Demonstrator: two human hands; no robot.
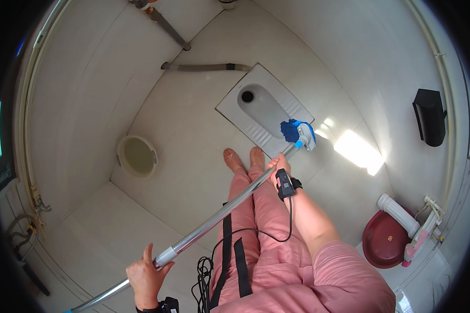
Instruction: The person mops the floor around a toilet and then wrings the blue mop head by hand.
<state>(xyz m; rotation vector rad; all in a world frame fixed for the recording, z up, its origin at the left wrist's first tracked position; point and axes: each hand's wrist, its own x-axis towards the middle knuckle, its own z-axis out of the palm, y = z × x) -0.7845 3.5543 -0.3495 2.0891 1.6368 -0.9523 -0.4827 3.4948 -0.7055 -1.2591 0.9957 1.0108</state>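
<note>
A mop (214,211) with a long silver telescopic pole runs slantwise across my body. Its grey and blue head with a shaggy blue pad (290,129) is lifted and tilted over the near right side of the squat toilet (293,107). My right hand (280,164) is closed round the pole just below the head. Lower down at the left, my left hand (144,276) holds the pole beside its pale collar (165,257), with the index finger raised and the thumb along the pole. The pole's far end leaves the picture at the lower left.
A pale bucket (138,156) of cloudy water stands by the left wall. A grey drain pipe (203,67) lies behind the toilet. At the right are a dark red basin (381,242), a white ribbed pipe (398,215) and a black wall holder (429,117). A black cable (261,230) hangs across me.
</note>
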